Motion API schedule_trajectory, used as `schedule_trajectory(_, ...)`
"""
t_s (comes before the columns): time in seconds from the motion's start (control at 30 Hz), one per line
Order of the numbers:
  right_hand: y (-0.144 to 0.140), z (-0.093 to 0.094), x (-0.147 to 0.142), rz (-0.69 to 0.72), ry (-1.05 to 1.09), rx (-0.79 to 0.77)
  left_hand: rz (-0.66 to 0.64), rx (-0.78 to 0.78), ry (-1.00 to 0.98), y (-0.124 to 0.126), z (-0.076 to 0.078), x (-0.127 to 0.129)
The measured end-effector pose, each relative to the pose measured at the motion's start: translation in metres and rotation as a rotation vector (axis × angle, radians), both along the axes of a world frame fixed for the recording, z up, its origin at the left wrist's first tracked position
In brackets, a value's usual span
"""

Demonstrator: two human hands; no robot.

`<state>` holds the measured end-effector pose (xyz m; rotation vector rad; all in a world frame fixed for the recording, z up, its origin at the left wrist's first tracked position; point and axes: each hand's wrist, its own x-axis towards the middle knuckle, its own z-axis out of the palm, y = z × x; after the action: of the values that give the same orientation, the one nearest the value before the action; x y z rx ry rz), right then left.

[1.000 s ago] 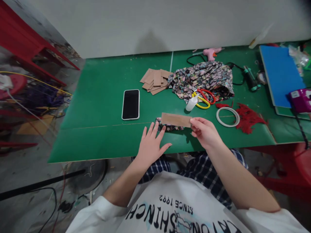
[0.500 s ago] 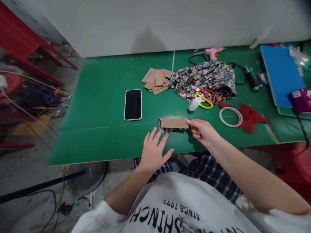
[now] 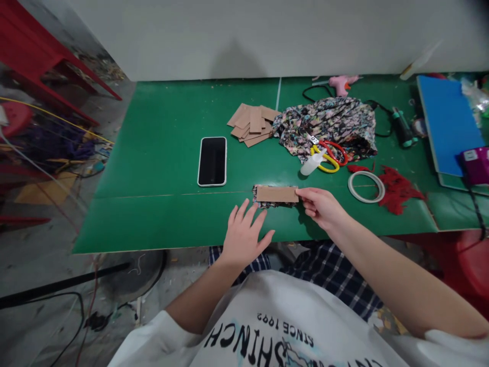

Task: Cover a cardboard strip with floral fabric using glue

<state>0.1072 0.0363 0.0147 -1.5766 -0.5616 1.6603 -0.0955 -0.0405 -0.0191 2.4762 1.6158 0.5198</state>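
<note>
Green table (image 3: 164, 173): right hand (image 3: 321, 206) pinching cardboard strip (image 3: 277, 194); left hand (image 3: 244, 234) flat, released, near front edge.

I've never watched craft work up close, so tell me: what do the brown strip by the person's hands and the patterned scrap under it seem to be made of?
The brown strip looks like matte cardboard or kraft card: flat, stiff, clean-cut edges, like the stacked pieces farther back. The scrap under it seems to be woven floral fabric; its edge is ragged and it matches the crumpled cloth nearby. The right hand touches the strip's end.
</note>
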Motion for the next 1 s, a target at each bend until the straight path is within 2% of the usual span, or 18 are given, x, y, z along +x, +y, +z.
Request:
schedule_trajectory(0.63, -0.001, -0.006, -0.004, 0.002, -0.043, 0.027, 0.021, 0.03, -0.026, 0.0, -0.002, 0.002)
schedule_trajectory(0.83, -0.002, -0.006, -0.004, 0.012, -0.053, 0.035, 0.039, 0.005, -0.044, 0.001, 0.002, 0.005)
schedule_trajectory(1.0, -0.002, -0.006, -0.005, 0.023, -0.077, 0.042, -0.01, -0.047, -0.034, 0.007, 0.004, 0.011)
